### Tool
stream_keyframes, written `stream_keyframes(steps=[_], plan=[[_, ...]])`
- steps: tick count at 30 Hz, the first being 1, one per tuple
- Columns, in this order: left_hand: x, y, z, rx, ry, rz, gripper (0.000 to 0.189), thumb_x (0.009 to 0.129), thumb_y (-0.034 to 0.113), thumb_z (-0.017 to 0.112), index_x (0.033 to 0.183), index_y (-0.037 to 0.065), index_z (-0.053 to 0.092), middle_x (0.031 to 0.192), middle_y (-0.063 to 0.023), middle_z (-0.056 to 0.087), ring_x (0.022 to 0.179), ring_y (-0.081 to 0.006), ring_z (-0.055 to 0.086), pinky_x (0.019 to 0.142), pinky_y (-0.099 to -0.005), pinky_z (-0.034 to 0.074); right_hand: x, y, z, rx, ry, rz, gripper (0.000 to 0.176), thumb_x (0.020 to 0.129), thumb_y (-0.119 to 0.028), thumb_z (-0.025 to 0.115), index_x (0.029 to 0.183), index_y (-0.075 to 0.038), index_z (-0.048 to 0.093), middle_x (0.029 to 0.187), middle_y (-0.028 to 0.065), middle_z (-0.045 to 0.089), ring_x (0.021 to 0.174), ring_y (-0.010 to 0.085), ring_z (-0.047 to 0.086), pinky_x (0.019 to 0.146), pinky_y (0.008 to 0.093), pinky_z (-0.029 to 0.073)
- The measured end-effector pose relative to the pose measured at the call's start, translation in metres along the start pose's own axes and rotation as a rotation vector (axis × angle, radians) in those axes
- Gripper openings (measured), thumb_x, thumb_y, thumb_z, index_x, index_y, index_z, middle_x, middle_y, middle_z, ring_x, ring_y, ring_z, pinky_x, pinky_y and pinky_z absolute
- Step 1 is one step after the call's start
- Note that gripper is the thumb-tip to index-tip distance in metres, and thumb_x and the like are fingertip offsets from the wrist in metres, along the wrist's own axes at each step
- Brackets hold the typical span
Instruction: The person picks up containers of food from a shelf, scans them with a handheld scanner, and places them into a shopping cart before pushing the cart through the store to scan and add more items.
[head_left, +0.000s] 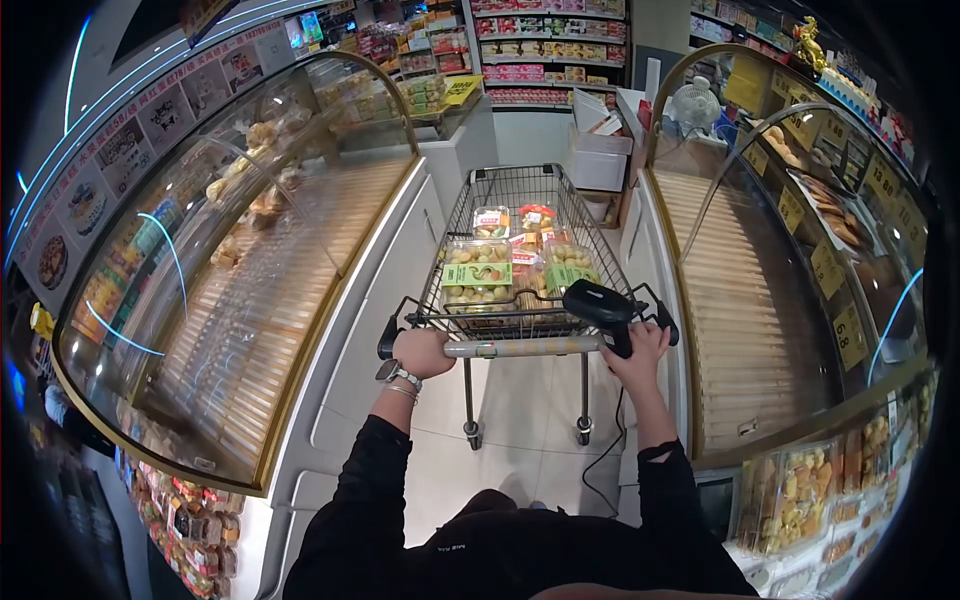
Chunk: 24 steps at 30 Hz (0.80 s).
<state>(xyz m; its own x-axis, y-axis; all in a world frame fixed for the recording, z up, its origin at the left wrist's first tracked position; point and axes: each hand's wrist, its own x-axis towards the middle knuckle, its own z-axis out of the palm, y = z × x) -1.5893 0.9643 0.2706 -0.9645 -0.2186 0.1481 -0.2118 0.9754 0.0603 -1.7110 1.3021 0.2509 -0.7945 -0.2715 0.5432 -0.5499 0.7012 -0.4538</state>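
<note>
My left hand (pixel 422 353) is wrapped round the left end of the shopping cart's handle (pixel 525 347). A watch and a bracelet are on that wrist. At the right end, my right hand (pixel 640 353) grips a black handheld scanner (pixel 598 303) against the handle, its head over the basket and its cable hanging down. Inside the wire cart (pixel 515 182) lie several clear packs, among them a pack of green fruit with a green label (pixel 477 275) at left and a similar one (pixel 571 262) at right.
Curved glass display cases with slatted shelves flank the cart: the left one (pixel 262 450) holds bread, the right one (pixel 765 310) has yellow price tags. Ahead are a white counter (pixel 530 138), a white fan (pixel 695 103) and stocked shelves (pixel 550 48). Tiled floor (pixel 525 440) lies below.
</note>
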Motion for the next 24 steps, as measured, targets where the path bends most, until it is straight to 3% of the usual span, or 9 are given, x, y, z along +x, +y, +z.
stream_keyframes(steps=[8, 12, 24], plan=[[0.132, -0.069, 0.015, 0.042, 0.019, 0.007, 0.018, 0.06, 0.034, 0.063, 0.07, 0.02, 0.068, 0.062, -0.0054, 0.062, 0.06, -0.0255, 0.062, 0.054, -0.0371, 0.049, 0.109, -0.006, 0.088, -0.007, 0.039, -0.006, 0.038, 0.057, -0.036, 0.074, 0.082, -0.008, 0.065, 0.09, 0.002, 0.051, 0.103, 0.0252, 0.042, 0.104, 0.0514, 0.009], [0.206, -0.093, 0.022, -0.021, 0.155, 0.059, 0.014, 0.06, 0.028, 0.061, 0.068, 0.018, 0.067, 0.061, -0.0062, 0.062, 0.057, -0.025, 0.062, 0.051, -0.0358, 0.048, 0.18, -0.006, 0.122, -0.003, -0.014, 0.053, 0.04, 0.057, -0.037, 0.074, 0.083, -0.008, 0.064, 0.087, 0.0025, 0.052, 0.101, 0.0245, 0.042, 0.104, 0.0501, 0.01], [0.414, -0.146, 0.034, -0.002, 0.056, 0.031, 0.02, 0.058, 0.029, 0.064, 0.073, 0.016, 0.068, 0.065, -0.0073, 0.063, 0.061, -0.0265, 0.062, 0.056, -0.0366, 0.05, 0.367, 0.036, 0.237, -0.011, -0.03, 0.126, 0.051, 0.055, -0.044, 0.073, 0.086, -0.006, 0.059, 0.093, 0.008, 0.053, 0.106, 0.0254, 0.043, 0.106, 0.0484, 0.007]])
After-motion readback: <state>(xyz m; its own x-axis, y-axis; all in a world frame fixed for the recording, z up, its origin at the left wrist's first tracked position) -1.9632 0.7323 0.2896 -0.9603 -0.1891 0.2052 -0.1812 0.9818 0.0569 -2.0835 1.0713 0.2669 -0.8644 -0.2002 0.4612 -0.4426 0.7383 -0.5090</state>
